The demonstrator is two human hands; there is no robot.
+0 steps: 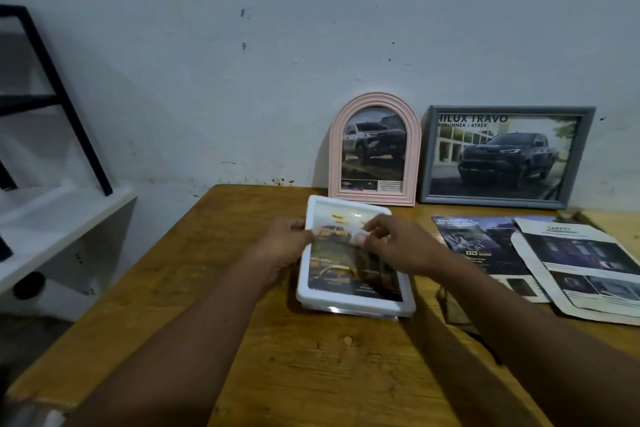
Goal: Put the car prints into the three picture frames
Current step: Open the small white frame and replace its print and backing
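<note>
Far left there's a white shelf with a black metal bar leaning over it, no writing on either. Then the wooden counter starts.

The left hand is curled round the left edge of the white frame, which lies flat on the counter, face up. It has a yellowish car print in it. There's some small text on that print, but it's too blurry to read.

Behind it, the pink arched frame leans upright against the wall with a pickup print inside. The little caption block at the bottom isn't legible.

The right hand comes in from the other side. Its bent fingertips are on the upper middle of the white frame's face, close to the left hand. It's smeared, so I honestly can't tell if it's pinching the print or just pressing on it.

Next over, the grey frame also leans on the wall, landscape. Its print shows a dark truck and reads "HILUX TRAVO", with "…RUNNER / 4TREX" underneath.

In front of that, loose on the counter, is a dark brochure page where I can make out "GD". Overlapping its right side is a cut-out page headed "SAFETY".
</note>
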